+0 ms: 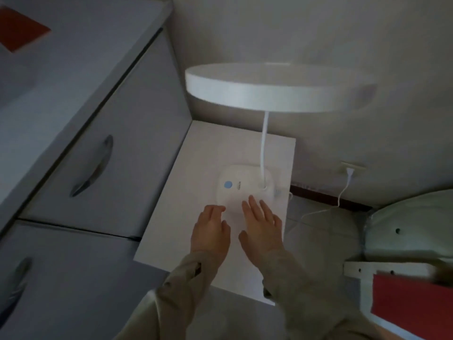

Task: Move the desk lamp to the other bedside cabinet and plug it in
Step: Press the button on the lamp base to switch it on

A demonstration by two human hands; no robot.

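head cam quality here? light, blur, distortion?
Head view: dim, flat light, lamp unlit; lamp head and both hands, left hand and right hand, slightly motion-blurred; wide-angle bends the drawers at left; no glare; cord and wall socket soft but readable.

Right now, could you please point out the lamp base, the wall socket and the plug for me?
lamp base (pixel 241 186): head view, on its flat top beside the blue button.
wall socket (pixel 355 166): head view, on its faceplate's upper edge.
plug (pixel 350 173): head view, on its white body.
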